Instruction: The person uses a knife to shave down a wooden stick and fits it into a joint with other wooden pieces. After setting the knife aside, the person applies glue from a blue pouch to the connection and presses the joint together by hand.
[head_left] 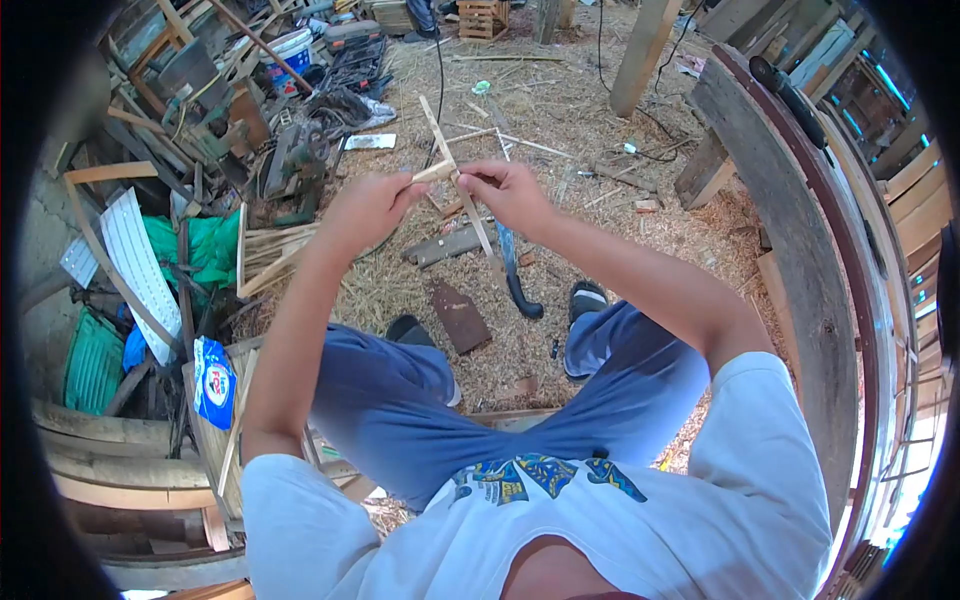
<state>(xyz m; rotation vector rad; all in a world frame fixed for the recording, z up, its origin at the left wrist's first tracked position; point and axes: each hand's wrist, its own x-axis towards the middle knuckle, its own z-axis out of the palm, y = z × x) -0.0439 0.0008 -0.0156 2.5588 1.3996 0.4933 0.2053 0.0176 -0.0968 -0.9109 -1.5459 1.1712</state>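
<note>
Both hands are raised in front of me over the littered floor. My left hand [372, 208] pinches a short pale wooden piece [433, 173] by its left end. My right hand [508, 196] has its fingers closed on a long thin wooden strip [437, 128], which runs from upper left to lower right. The short piece meets the strip at the right fingertips, roughly crosswise; whether they are joined I cannot tell. Below the hands, a saw with a dark curved handle [517, 290] lies on the floor between my feet.
A brown board piece [459, 316] and a grey wood offcut [447, 246] lie among shavings. At left are a blue and white packet [213, 383], green sacking [200, 247] and a bundle of strips [277, 250]. A thick plank [795, 220] stands along the right.
</note>
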